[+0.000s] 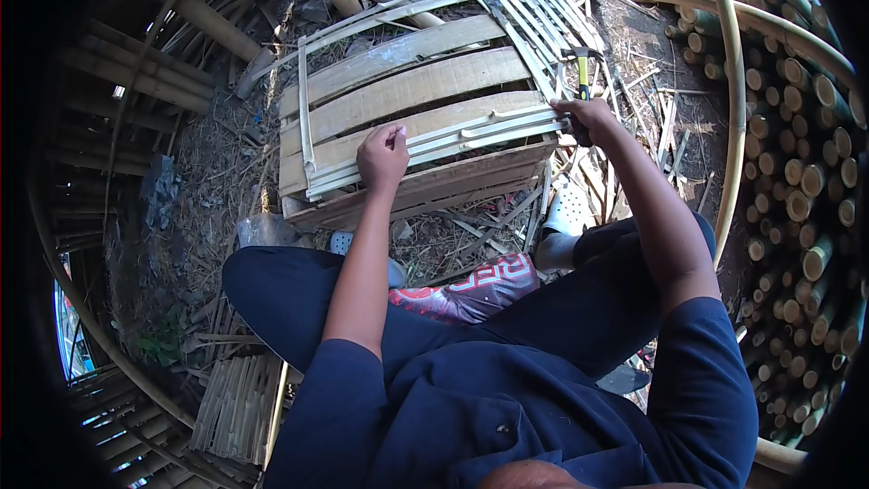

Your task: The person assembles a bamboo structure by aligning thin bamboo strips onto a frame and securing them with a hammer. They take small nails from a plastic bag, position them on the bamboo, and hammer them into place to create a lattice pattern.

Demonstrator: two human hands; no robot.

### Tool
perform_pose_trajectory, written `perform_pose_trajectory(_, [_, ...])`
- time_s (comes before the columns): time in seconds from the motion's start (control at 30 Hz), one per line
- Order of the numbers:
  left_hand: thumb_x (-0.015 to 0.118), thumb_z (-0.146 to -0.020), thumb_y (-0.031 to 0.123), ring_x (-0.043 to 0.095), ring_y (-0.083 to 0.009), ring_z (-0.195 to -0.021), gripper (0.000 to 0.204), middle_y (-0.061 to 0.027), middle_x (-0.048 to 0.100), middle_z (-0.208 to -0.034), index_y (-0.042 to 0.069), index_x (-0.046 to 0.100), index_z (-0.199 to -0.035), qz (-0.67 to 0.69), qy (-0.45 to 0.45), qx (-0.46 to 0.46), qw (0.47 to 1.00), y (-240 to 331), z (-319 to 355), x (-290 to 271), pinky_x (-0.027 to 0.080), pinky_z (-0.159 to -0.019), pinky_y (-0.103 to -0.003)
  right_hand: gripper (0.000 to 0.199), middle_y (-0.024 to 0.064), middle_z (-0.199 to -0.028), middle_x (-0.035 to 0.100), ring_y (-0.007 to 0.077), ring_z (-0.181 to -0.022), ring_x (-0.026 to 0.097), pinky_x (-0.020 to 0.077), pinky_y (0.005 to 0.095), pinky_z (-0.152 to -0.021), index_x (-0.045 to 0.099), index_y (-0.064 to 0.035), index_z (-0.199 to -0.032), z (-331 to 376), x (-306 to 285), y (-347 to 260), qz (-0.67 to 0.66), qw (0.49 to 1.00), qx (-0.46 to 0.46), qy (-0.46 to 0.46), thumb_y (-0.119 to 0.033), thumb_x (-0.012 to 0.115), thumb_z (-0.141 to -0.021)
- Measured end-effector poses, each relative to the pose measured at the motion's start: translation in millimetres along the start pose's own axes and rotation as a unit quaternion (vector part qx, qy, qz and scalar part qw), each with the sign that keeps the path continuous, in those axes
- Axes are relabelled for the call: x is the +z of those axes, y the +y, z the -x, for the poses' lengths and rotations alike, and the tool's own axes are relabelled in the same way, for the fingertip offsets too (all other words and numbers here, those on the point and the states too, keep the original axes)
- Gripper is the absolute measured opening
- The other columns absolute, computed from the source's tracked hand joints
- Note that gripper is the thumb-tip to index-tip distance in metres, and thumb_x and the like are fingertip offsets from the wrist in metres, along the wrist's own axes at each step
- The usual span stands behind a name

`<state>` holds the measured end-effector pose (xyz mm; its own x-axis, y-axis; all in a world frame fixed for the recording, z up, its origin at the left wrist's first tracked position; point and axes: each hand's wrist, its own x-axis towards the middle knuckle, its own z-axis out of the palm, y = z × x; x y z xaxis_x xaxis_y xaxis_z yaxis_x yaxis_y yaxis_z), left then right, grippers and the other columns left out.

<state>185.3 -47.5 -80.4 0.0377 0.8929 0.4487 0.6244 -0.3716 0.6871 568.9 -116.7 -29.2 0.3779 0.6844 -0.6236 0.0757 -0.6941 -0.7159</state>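
Note:
A low crate-like wooden frame (425,81) stands in front of me, topped with broad flat boards. Several thin pale bamboo strips (453,142) run along its near edge. My left hand (383,159) is above those strips, closed, thumb and fingers pinched together; whatever it holds, if anything, is too small to make out. At the near right corner my right hand (590,119) is closed around a hammer (582,74) with a yellow and black handle, its head pointing away from me. The lower part of the handle is mostly hidden by the hand.
A slatted bamboo panel (534,14) lies at the frame's far right corner. Cut bamboo poles (806,190) are stacked at the right, behind a curved pole (731,91). Bundled strips (237,407) lie at lower left. A printed sack (480,292) lies between my legs; scraps litter the ground.

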Motion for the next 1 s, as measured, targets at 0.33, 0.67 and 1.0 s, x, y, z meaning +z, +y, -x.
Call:
perform_pose_trajectory(0.33, [0.074,-0.083,0.012,0.069,-0.0287,-0.073,0.008,-0.0118,0.072,-0.079,0.004,0.075,-0.084,-0.031,0.010,0.034,0.999,1,-1,3,0.055,-0.069,-0.038,0.041,0.0084,-0.075,0.065,0.0166,-0.066,0.062,0.0496,0.0280,-0.055,0.074,0.0034,-0.098,-14,-2,9,-0.039,0.999,-0.004,0.001,-0.033,0.085,-0.082])
perform_pose_trajectory(0.67, [0.076,-0.084,0.016,0.073,-0.0240,-0.066,0.011,-0.0116,0.075,-0.076,0.006,0.078,-0.087,-0.004,-0.043,-0.115,0.992,1,-12,0,0.056,-0.066,-0.035,0.044,0.0067,-0.072,0.063,0.0152,-0.065,0.063,0.0480,0.0292,-0.054,0.075,0.0016,-0.101,3,1,-2,-0.003,1.000,0.012,0.009,-0.038,0.084,-0.084])
perform_pose_trajectory(1.0, [0.079,-0.085,0.015,0.070,-0.0181,-0.081,0.010,-0.0082,0.076,-0.091,0.006,0.078,-0.090,0.141,-0.155,0.069,0.975,154,-54,80,0.053,-0.074,-0.032,0.026,0.0008,-0.055,0.052,0.0114,-0.040,0.051,0.0333,0.0298,-0.037,0.073,-0.0008,-0.077,-1,-3,-7,-0.051,0.998,0.004,0.033,-0.023,0.085,-0.084])
